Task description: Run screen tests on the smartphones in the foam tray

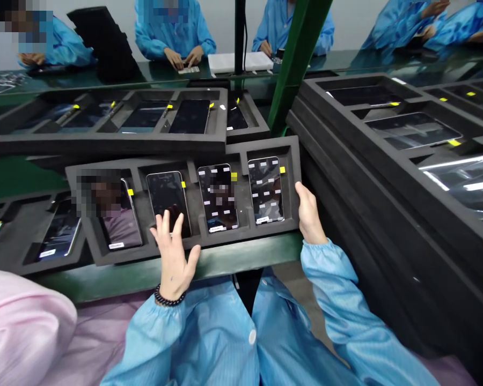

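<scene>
A black foam tray (243, 201) leans tilted toward me, with several phone screens in its slots, each bearing a yellow tab. My right hand (310, 214) grips the tray's right edge; its other fingers are hidden behind the rim. Over the lower part of the second screen from the left (165, 193), my left hand (173, 257) lies with fingers spread, fingertips at the glass and nothing held. The two right-hand screens, one (219, 198) beside the other (265, 190), carry rows of small white labels. Plain dark glass shows on the leftmost screen (123, 228).
Another loaded foam tray (104, 146) sits behind, and one (16, 206) lies at left. Stacked trays (358, 177) rise on the right. A green post (293, 59) slants up behind. Co-workers in blue (173, 32) work across the bench; a pink-clad person (24, 321) is close on my left.
</scene>
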Action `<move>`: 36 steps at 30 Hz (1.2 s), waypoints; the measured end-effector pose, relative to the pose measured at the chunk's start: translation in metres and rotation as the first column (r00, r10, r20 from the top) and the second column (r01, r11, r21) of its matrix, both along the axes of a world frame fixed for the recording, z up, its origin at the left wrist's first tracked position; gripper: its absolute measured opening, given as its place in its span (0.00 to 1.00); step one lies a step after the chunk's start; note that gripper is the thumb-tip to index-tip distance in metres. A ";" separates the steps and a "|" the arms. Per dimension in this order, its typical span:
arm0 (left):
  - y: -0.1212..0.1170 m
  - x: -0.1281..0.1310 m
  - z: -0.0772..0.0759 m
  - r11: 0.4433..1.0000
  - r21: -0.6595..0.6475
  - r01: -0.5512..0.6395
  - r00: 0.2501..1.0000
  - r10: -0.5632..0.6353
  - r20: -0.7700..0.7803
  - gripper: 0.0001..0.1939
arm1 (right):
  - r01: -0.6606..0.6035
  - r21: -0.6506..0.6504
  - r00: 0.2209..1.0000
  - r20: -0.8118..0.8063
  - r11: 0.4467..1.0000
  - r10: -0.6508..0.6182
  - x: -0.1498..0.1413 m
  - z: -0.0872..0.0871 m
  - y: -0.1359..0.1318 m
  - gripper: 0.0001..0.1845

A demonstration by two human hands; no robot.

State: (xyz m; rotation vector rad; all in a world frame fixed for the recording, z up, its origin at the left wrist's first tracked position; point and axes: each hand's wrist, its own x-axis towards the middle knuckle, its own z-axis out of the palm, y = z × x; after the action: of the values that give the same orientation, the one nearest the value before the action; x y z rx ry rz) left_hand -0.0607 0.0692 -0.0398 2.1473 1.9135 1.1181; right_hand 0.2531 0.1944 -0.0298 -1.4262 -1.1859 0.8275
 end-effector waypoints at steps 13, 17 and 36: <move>0.100 -0.002 0.042 0.963 0.268 0.016 0.988 0.026 -0.154 0.27 | -0.266 0.385 0.618 0.772 0.884 -0.150 -0.057 0.051 -0.004 0.20; 0.096 -0.003 0.034 0.939 0.344 -0.020 0.988 0.071 -0.136 0.24 | -0.316 0.348 0.579 0.808 0.883 -0.111 -0.069 0.048 0.000 0.19; 0.104 0.011 0.038 0.972 0.194 0.130 0.971 -0.086 -0.221 0.25 | -0.185 0.404 0.609 0.762 0.896 -0.218 -0.050 0.038 -0.004 0.20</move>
State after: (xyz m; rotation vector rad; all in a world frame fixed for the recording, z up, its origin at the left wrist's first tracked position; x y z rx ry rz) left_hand -0.0499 0.1727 -0.0016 2.5434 1.7991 1.1578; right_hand 0.2033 0.1903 0.0078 -1.4193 -1.8832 -0.2084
